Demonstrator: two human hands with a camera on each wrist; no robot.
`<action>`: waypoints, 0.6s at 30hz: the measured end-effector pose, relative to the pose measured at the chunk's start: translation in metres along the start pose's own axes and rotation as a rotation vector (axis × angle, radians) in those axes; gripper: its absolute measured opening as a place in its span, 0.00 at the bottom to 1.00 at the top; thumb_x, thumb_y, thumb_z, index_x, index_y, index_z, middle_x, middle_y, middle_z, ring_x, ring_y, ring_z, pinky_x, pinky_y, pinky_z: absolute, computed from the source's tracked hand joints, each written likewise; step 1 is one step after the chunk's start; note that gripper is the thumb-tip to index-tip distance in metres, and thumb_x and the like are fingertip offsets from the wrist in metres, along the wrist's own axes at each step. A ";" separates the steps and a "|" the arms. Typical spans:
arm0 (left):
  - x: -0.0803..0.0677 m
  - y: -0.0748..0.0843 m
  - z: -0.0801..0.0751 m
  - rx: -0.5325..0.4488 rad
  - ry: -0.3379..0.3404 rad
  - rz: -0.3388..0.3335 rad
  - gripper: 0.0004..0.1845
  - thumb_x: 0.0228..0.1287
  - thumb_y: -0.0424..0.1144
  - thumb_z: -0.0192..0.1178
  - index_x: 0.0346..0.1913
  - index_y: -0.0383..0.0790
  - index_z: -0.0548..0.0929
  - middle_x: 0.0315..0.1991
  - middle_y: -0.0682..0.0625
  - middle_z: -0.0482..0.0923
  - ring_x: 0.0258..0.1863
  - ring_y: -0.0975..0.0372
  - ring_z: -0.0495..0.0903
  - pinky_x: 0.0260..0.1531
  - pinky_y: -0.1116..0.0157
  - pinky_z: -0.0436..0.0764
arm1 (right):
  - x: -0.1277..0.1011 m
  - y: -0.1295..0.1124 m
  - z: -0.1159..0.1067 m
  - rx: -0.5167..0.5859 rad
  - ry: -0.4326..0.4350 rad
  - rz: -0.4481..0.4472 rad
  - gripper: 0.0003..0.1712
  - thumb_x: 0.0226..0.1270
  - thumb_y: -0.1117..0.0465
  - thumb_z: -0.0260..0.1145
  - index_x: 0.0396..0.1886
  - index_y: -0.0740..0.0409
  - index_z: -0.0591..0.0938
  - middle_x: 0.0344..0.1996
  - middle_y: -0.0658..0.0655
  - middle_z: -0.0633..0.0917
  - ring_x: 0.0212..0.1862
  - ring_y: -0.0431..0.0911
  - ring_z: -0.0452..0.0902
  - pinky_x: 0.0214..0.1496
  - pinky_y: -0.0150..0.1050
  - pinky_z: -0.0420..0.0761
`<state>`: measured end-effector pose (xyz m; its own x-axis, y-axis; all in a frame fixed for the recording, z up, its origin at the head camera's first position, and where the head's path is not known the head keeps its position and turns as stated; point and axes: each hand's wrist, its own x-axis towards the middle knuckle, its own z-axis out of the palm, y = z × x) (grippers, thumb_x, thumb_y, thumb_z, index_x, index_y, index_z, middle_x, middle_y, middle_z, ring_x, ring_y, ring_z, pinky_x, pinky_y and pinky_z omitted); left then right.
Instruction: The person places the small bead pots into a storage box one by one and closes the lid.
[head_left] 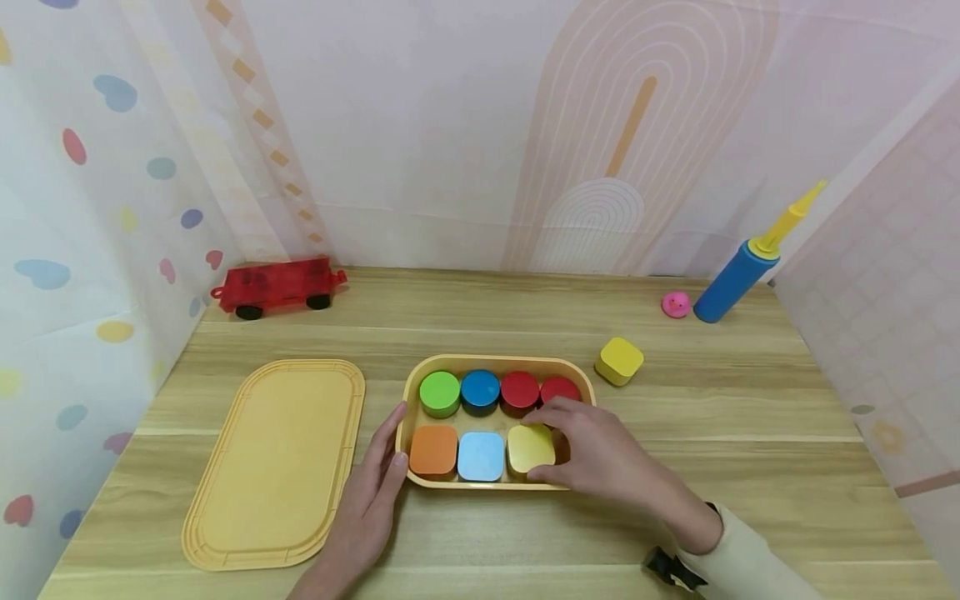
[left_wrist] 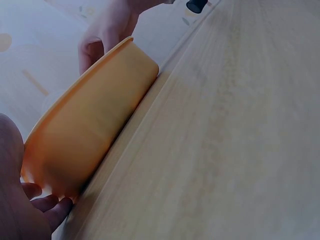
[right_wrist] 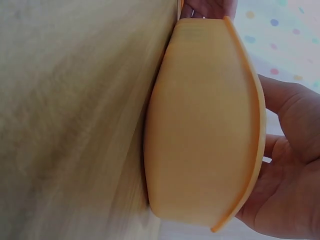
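A yellow tray (head_left: 501,362) holds green (head_left: 439,392), blue (head_left: 480,389) and two red round blocks (head_left: 520,389), plus an orange (head_left: 433,449), a light blue (head_left: 481,455) and a yellow square block (head_left: 525,450). My right hand (head_left: 542,446) reaches into the tray and pinches the yellow square block between thumb and fingers. My left hand (head_left: 397,437) lies with straight fingers against the tray's left end. The wrist views show only the tray's outer wall (left_wrist: 95,120) (right_wrist: 200,125); my right hand's palm (right_wrist: 285,165) is above the rim.
The tray's flat yellow lid (head_left: 273,462) lies to the left. A second yellow square block (head_left: 619,360) sits on the wooden table right of the tray. At the back stand a red toy wagon (head_left: 277,286), a pink piece (head_left: 676,304) and a blue pump (head_left: 738,279).
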<state>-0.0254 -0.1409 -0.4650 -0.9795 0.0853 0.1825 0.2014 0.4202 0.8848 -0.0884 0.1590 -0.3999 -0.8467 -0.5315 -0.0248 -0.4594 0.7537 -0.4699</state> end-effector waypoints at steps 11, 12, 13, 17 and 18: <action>0.000 0.001 0.000 0.007 -0.010 -0.028 0.28 0.84 0.38 0.43 0.81 0.56 0.56 0.80 0.53 0.56 0.78 0.55 0.57 0.69 0.83 0.55 | 0.005 0.000 0.002 0.062 -0.046 -0.023 0.34 0.50 0.49 0.84 0.58 0.51 0.86 0.40 0.44 0.83 0.37 0.38 0.76 0.37 0.33 0.82; 0.000 0.001 0.000 0.006 -0.012 -0.037 0.28 0.84 0.39 0.43 0.81 0.56 0.56 0.80 0.54 0.56 0.78 0.55 0.57 0.69 0.82 0.55 | 0.005 0.000 0.001 0.083 -0.048 -0.021 0.34 0.51 0.49 0.84 0.58 0.52 0.86 0.37 0.43 0.81 0.34 0.37 0.76 0.34 0.32 0.81; 0.000 0.001 0.000 0.005 -0.013 -0.045 0.28 0.84 0.39 0.42 0.81 0.56 0.56 0.80 0.54 0.56 0.78 0.56 0.56 0.69 0.82 0.55 | 0.005 0.001 0.001 0.104 -0.050 -0.020 0.33 0.51 0.50 0.84 0.58 0.52 0.86 0.34 0.42 0.80 0.31 0.36 0.75 0.31 0.31 0.80; 0.000 0.002 0.000 -0.002 -0.015 -0.067 0.28 0.84 0.41 0.42 0.81 0.57 0.56 0.80 0.56 0.55 0.78 0.57 0.56 0.69 0.82 0.54 | 0.004 0.002 0.001 0.153 -0.054 -0.023 0.31 0.53 0.51 0.83 0.57 0.54 0.86 0.29 0.41 0.79 0.27 0.33 0.74 0.29 0.29 0.80; 0.000 0.002 0.000 0.004 -0.014 -0.059 0.28 0.84 0.41 0.42 0.81 0.56 0.56 0.80 0.55 0.55 0.78 0.56 0.56 0.69 0.82 0.54 | 0.003 0.002 0.001 0.157 -0.055 -0.024 0.31 0.54 0.51 0.82 0.57 0.54 0.86 0.29 0.41 0.79 0.27 0.32 0.74 0.29 0.29 0.80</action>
<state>-0.0253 -0.1404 -0.4634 -0.9897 0.0727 0.1237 0.1430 0.4285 0.8921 -0.0918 0.1583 -0.4019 -0.8180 -0.5723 -0.0583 -0.4282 0.6734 -0.6026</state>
